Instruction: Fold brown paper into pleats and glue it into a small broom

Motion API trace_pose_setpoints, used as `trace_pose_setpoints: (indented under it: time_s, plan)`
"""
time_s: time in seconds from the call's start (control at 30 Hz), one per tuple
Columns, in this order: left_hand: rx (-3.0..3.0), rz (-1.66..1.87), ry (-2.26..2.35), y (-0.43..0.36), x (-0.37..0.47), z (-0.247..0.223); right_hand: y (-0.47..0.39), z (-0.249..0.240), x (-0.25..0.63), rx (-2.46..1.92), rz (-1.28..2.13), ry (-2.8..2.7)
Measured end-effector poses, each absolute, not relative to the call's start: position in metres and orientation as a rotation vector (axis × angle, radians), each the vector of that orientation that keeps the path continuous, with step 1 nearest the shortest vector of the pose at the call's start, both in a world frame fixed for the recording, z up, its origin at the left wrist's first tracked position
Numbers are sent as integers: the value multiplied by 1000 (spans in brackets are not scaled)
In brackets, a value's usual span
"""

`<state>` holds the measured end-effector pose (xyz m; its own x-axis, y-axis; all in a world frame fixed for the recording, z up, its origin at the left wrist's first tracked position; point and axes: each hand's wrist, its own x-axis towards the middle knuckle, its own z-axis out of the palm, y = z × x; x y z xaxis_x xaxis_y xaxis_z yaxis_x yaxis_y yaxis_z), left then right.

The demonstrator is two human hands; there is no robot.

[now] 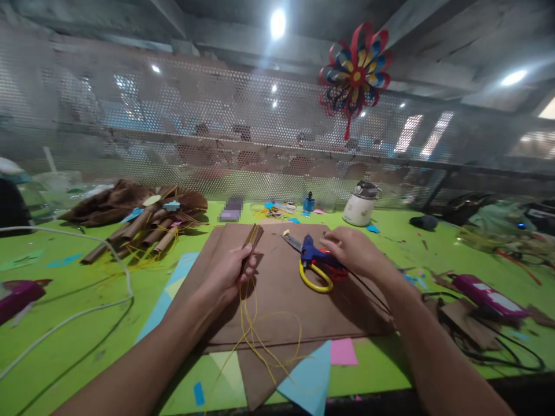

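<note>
My left hand (236, 267) is closed around a narrow brown folded bundle (254, 240), and yellow strings (251, 323) trail from it over brown paper sheets (281, 289). At the right, my right hand (344, 247) is at a blue glue gun (313, 249), its fingers bent near the gun's back end; whether they grip it is hard to tell. The glue gun lies across scissors with a yellow handle (315, 287), whose blade points to the upper left. A dark cord runs from under my right hand toward the lower right.
Brown rolls (141, 224) with yellow string lie at the left, near a white cable (130, 277). A white jar (359, 205) and blue bottle (309, 202) stand behind. A purple device (489, 296) lies at the right. A paper flower (356, 75) hangs above.
</note>
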<state>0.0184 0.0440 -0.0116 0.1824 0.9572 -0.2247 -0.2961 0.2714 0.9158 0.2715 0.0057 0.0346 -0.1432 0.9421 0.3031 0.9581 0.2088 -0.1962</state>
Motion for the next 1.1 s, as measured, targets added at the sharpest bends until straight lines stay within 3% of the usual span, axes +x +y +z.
trace_pose_setpoints:
  time_s: [0.17, 0.43, 0.57, 0.8, 1.1]
  plan:
    - [960, 962, 914, 35, 25, -15, 34, 1, 275, -1900, -166, -2400]
    - [964, 968, 919, 33, 26, -17, 44, -28, 271, -1873, -284, -2309]
    - [877, 1006, 897, 30, 27, -15, 40, -10, 283, -1776, -3, -1980]
    - [879, 1049, 827, 30, 30, -18, 10, 14, 267, -1203, 1056, -1645]
    - [935, 1009, 772, 24, 30, -14, 17, 0, 251, -1079, 1156, -1779]
